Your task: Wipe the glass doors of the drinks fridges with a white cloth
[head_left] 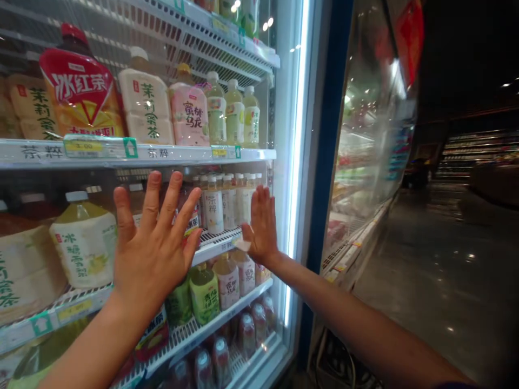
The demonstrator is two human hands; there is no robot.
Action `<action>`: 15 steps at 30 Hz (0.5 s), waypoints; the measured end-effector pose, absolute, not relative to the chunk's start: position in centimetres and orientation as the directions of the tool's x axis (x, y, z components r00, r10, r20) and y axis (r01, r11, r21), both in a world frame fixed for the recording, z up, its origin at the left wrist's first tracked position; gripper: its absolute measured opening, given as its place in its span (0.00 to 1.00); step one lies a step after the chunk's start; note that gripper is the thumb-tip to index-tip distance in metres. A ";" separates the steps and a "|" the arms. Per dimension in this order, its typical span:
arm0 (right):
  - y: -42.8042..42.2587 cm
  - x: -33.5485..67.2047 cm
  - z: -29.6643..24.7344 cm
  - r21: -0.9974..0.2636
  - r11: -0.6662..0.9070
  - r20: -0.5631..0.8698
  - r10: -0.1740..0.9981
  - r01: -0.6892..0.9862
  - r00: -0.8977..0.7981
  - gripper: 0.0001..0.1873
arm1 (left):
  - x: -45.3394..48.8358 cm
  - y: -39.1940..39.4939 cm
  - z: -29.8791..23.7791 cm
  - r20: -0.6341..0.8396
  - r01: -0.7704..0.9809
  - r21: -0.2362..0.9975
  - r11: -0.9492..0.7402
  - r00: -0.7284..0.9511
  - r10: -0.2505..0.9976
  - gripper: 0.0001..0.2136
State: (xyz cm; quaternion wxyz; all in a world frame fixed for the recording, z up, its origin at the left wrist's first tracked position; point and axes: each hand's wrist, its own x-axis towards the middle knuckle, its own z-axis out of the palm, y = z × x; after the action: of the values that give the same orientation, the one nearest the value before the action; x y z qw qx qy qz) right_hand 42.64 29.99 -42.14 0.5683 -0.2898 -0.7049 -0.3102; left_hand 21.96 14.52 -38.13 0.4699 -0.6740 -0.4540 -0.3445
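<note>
My left hand (pixel 156 237) is raised with its fingers spread, back toward me, in front of the drinks cooler's middle shelf. It holds nothing that I can see. Farther right, my right hand (pixel 261 227) is held upright with its fingers stretched out and close together, near the cooler's lit right side. A small white piece (pixel 243 245) shows by its thumb; I cannot tell whether the hand touches it. Left of my left hand stands a large bottle with a white label (pixel 83 243). Slim white-labelled bottles (pixel 214 205) stand between the two hands.
On the shelf above are a red-capped iced tea bottle (pixel 81 89) and a pink-labelled bottle (pixel 189 111). Green-labelled bottles (pixel 204 294) and cans (pixel 221 359) fill lower shelves. The lit frame (pixel 298 156) edges the cooler; a blurred display case and shiny floor (pixel 425 286) lie right.
</note>
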 end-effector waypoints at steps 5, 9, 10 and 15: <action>30.5 44.2 -41.5 0.043 0.630 0.987 0.093 0.775 -0.130 0.39 | 21.5 13.8 -39.6 0.867 0.935 -0.335 -0.118 0.355 0.351 0.36; 29.6 42.7 -44.8 -0.073 0.652 0.989 0.147 0.754 -0.031 0.37 | 21.4 13.2 -41.4 0.869 0.959 -0.263 -0.103 0.282 0.407 0.36; 28.8 42.0 -47.0 -0.063 0.662 0.986 0.156 0.747 -0.054 0.37 | 21.4 13.1 -41.9 0.871 0.964 -0.247 -0.100 0.266 0.414 0.37; 25.9 39.5 -52.2 -0.016 0.686 0.975 0.171 0.728 -0.140 0.38 | 21.1 12.5 -44.9 0.875 0.965 -0.260 -0.025 0.246 0.417 0.37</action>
State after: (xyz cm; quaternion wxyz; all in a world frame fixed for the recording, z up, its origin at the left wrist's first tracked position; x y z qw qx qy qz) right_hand 39.47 25.88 -52.21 0.5754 -0.3141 -0.7154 -0.2418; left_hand 21.11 12.49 -44.89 0.4505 -0.6482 -0.5332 -0.3042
